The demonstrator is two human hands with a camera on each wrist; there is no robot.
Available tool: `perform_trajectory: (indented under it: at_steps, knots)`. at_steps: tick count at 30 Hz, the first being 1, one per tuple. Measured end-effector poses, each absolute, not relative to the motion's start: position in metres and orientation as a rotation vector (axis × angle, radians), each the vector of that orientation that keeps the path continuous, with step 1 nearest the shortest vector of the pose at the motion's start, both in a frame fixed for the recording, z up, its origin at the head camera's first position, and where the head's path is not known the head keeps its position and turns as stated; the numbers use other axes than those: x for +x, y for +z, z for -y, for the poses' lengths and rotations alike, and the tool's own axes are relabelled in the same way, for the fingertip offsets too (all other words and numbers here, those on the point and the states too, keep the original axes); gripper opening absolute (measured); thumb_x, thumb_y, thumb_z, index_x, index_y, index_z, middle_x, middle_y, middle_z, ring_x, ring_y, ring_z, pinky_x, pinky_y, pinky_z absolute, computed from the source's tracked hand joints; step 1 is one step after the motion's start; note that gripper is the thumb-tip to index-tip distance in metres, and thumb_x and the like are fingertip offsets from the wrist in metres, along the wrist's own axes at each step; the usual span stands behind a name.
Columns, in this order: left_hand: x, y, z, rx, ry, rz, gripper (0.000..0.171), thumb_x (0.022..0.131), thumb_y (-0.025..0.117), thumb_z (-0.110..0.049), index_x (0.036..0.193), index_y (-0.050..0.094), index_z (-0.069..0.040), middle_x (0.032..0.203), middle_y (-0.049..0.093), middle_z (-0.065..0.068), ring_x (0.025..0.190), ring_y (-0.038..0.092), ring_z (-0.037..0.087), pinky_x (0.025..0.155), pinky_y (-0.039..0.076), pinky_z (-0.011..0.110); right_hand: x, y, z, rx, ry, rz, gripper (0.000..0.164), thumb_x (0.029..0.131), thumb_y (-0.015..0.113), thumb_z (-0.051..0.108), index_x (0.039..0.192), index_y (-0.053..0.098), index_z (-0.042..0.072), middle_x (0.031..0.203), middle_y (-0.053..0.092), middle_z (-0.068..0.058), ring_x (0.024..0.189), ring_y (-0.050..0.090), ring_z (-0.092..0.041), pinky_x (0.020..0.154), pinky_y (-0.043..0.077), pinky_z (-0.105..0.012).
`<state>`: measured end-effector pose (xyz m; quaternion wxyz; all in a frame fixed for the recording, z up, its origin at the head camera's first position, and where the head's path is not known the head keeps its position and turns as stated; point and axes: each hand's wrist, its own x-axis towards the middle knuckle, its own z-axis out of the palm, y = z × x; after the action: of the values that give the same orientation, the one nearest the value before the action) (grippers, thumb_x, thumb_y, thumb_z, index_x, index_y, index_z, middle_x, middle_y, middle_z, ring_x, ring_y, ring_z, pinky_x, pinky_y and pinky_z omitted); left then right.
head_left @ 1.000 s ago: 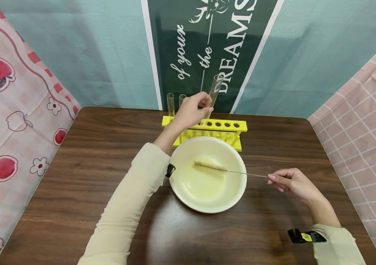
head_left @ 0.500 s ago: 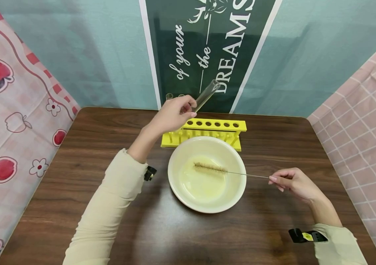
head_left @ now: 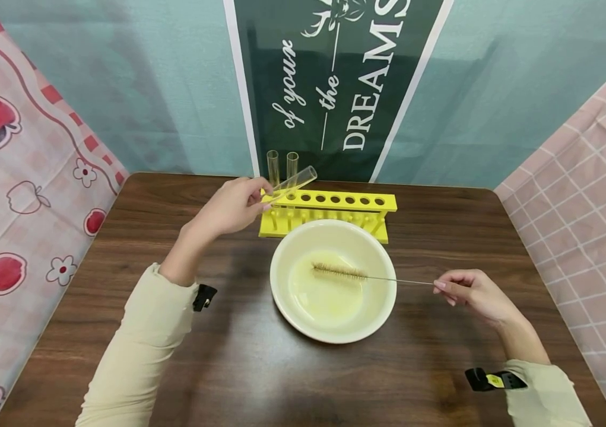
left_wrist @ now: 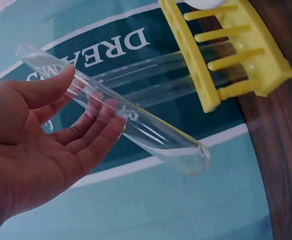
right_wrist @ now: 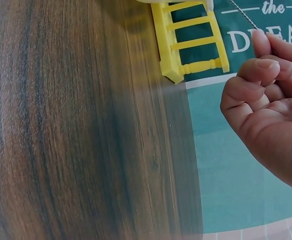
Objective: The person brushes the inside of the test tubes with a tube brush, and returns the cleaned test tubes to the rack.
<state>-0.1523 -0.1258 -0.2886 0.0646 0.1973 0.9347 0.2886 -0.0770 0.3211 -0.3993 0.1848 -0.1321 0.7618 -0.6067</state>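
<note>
Between thumb and fingers, my left hand (head_left: pixel 233 204) holds a clear glass test tube (left_wrist: pixel 150 127), tilted, in front of the left end of a yellow test tube rack (head_left: pixel 329 203). Two more test tubes (head_left: pixel 292 166) stand upright in the rack's left holes. My right hand (head_left: pixel 473 293) pinches the thin wire handle of a test tube brush (head_left: pixel 340 271). The brush's bristled end lies over the yellowish liquid in a white bowl (head_left: pixel 281 299); whether it touches the liquid I cannot tell. In the right wrist view only the twisted wire (right_wrist: pixel 243 14) shows.
Directly behind the bowl stands the rack, close to its rim. All this is on a dark wooden table (head_left: pixel 303 385). A teal cloth (head_left: pixel 185 89) with a green printed panel hangs at the back, and patterned cloths flank both sides.
My left hand has drawn the test tube out of the rack and moved left and toward me, tipping the tube closer to horizontal. The right hand and brush have stayed nearly still.
</note>
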Motion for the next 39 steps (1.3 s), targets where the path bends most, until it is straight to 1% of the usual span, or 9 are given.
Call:
perform_trajectory:
  at_steps: [6, 11, 17, 20, 24, 26, 30, 33, 39]
  knots:
    - [-0.146, -0.301, 0.141, 0.533, 0.860, -2.794, 0.023, 0.088, 0.060, -0.010, 0.109, 0.059, -0.003, 0.097, 0.058, 0.014, 0.091, 0.052, 0.027, 0.077, 0.044, 0.042, -0.080, -0.399, -0.316, -0.341, -1.731, -2.178, 0.022, 0.091, 0.048, -0.004, 0.086, 0.067, 0.006, 0.073, 0.061, 0.002, 0.057, 0.048, -0.012, 0.049, 0.038, -0.028]
    - [-0.141, -0.310, 0.153, 0.504, 0.863, -2.794, 0.021, 0.086, 0.061, -0.010, 0.105, 0.060, -0.002, 0.089, 0.058, 0.012, 0.083, 0.052, 0.026, 0.072, 0.042, 0.040, -0.083, -0.397, -0.312, -0.324, -1.760, -2.178, 0.018, 0.091, 0.049, -0.002, 0.086, 0.066, 0.000, 0.074, 0.061, 0.001, 0.058, 0.048, -0.013, 0.052, 0.040, -0.026]
    - [-0.138, -0.323, 0.163, 0.533, 0.842, -2.795, 0.019, 0.084, 0.065, -0.010, 0.101, 0.062, -0.003, 0.080, 0.056, 0.008, 0.074, 0.050, 0.023, 0.066, 0.041, 0.037, -0.085, -0.395, -0.308, -0.253, -1.707, -2.231, 0.015, 0.091, 0.052, 0.003, 0.086, 0.066, 0.003, 0.072, 0.060, 0.002, 0.058, 0.049, -0.011, 0.055, 0.043, -0.026]
    - [-0.137, -0.331, 0.166, 0.571, 0.831, -2.773, 0.017, 0.083, 0.066, -0.008, 0.099, 0.062, -0.003, 0.078, 0.056, 0.006, 0.073, 0.050, 0.021, 0.065, 0.041, 0.036, -0.087, -0.395, -0.307, -0.241, -1.648, -2.280, 0.013, 0.090, 0.055, 0.005, 0.086, 0.066, 0.000, 0.067, 0.058, 0.001, 0.057, 0.049, -0.011, 0.050, 0.041, -0.027]
    - [-0.135, -0.341, 0.167, 0.608, 0.824, -2.748, 0.016, 0.081, 0.067, -0.007, 0.096, 0.062, -0.003, 0.075, 0.055, 0.005, 0.071, 0.050, 0.019, 0.064, 0.042, 0.034, -0.089, -0.395, -0.305, -0.247, -1.576, -2.317, 0.017, 0.089, 0.057, 0.007, 0.086, 0.062, -0.008, 0.062, 0.053, 0.000, 0.055, 0.047, -0.010, 0.045, 0.036, -0.030]
    - [-0.134, -0.344, 0.168, 0.619, 0.820, -2.745, 0.015, 0.081, 0.068, -0.006, 0.095, 0.062, -0.003, 0.074, 0.055, 0.004, 0.069, 0.050, 0.019, 0.064, 0.041, 0.034, -0.091, -0.394, -0.304, -0.245, -1.577, -2.304, 0.018, 0.089, 0.057, 0.007, 0.087, 0.061, -0.010, 0.062, 0.052, -0.002, 0.056, 0.047, -0.011, 0.046, 0.037, -0.030]
    - [-0.132, -0.349, 0.168, 0.641, 0.803, -2.740, 0.014, 0.080, 0.069, -0.006, 0.093, 0.063, -0.003, 0.072, 0.052, 0.003, 0.068, 0.048, 0.018, 0.062, 0.040, 0.033, -0.092, -0.394, -0.303, -0.222, -1.584, -2.289, 0.015, 0.088, 0.058, 0.007, 0.085, 0.063, -0.006, 0.063, 0.053, -0.004, 0.056, 0.048, -0.011, 0.048, 0.039, -0.028]
    - [-0.131, -0.350, 0.168, 0.652, 0.786, -2.740, 0.013, 0.079, 0.069, -0.005, 0.091, 0.063, -0.003, 0.071, 0.052, 0.003, 0.068, 0.048, 0.018, 0.062, 0.040, 0.033, -0.092, -0.392, -0.302, -0.192, -1.555, -2.322, 0.014, 0.089, 0.058, 0.009, 0.085, 0.065, -0.003, 0.064, 0.054, -0.001, 0.056, 0.048, -0.011, 0.049, 0.040, -0.028]
    - [-0.128, -0.352, 0.166, 0.603, 0.777, -2.722, 0.013, 0.079, 0.069, -0.005, 0.091, 0.064, -0.004, 0.075, 0.055, 0.003, 0.071, 0.048, 0.019, 0.063, 0.042, 0.033, -0.091, -0.389, -0.295, -0.166, -1.464, -2.476, 0.023, 0.091, 0.055, 0.012, 0.090, 0.060, -0.011, 0.063, 0.051, -0.005, 0.055, 0.046, -0.014, 0.047, 0.039, -0.029]
